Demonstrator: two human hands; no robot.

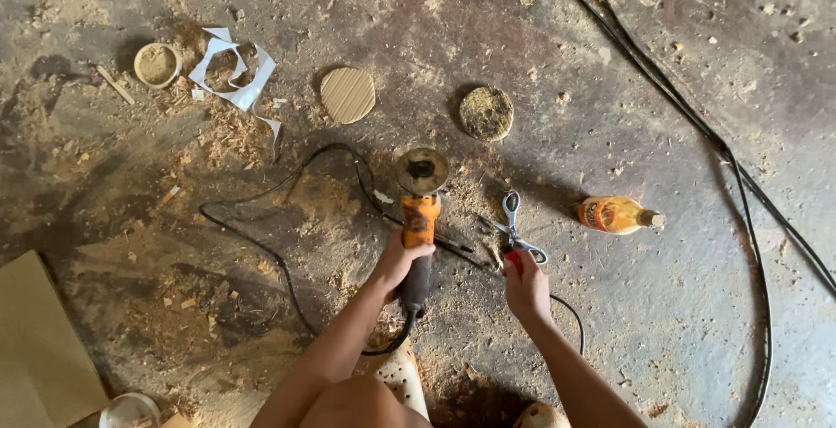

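Observation:
An orange and black angle grinder (419,219) lies on the dusty concrete floor with its round sanding disc (422,170) facing up at the far end. My left hand (396,260) grips the grinder's body just behind the orange part. My right hand (526,287) closes on a small red-handled tool (514,260) beside silver scissors (512,223) lying to the right of the grinder. The grinder's black cord (287,271) loops away across the floor to the left.
Two round sanding discs, one tan (347,94) and one dark (486,113), lie farther out. An orange glue bottle (616,215) rests on its side to the right. Thick black cables (731,162) run along the right. A small dust-filled cup (158,64), torn white paper (237,75) and a cardboard sheet (39,350) are on the left.

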